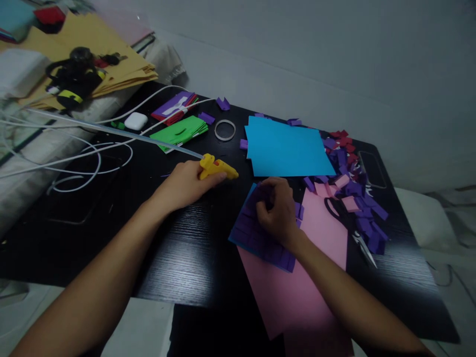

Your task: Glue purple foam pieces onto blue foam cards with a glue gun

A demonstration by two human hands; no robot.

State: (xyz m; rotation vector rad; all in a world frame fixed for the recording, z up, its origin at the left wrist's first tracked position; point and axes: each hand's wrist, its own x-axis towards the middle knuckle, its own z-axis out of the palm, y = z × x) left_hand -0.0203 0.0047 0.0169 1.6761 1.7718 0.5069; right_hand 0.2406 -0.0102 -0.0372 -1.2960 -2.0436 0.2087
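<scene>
1. Head view, far left: brown envelopes (122, 64) lie beneath a white box (20, 72) and a blurred black-and-yellow item (76, 79); any lettering there is unreadable.
2. White cables (67, 190) loop across the dark worktop (178, 267), one crossing the green paper bundle (186, 130), near a small white case (136, 121).
3. Left hand (186, 183) grips a yellow glue gun (219, 168), nozzle rightward; a long clear rod (141, 136) trails from its back, passing over the green paper bundle.
4. Right hand (277, 208), fingers curled, covers part of the purple-stripped card (249, 230); whether it pinches anything cannot be told. Blue sheets (290, 148) lie just beyond.
5. Under that card, a pink sheet (323, 248) overhangs the front edge.
6. Rightmost, scissors (357, 239) lie against purple, pink and red scraps (357, 191).
</scene>
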